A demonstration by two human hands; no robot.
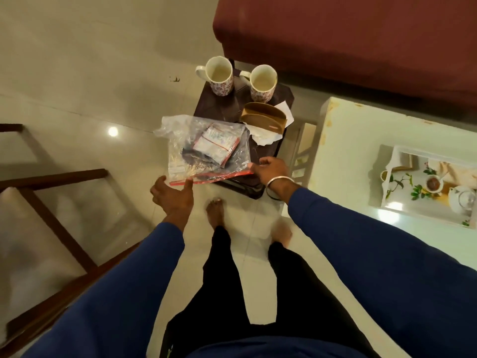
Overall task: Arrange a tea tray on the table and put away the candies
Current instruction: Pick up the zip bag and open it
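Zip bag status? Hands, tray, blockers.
Both hands, left and right, pinch zip bag at its red seal, over dark stool. Tea tray on table, mugs not loaded. No blockers.

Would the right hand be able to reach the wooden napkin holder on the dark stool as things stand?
Probably yes: the right hand pinches the zip bag close by, and nothing stands between it and the napkin holder.
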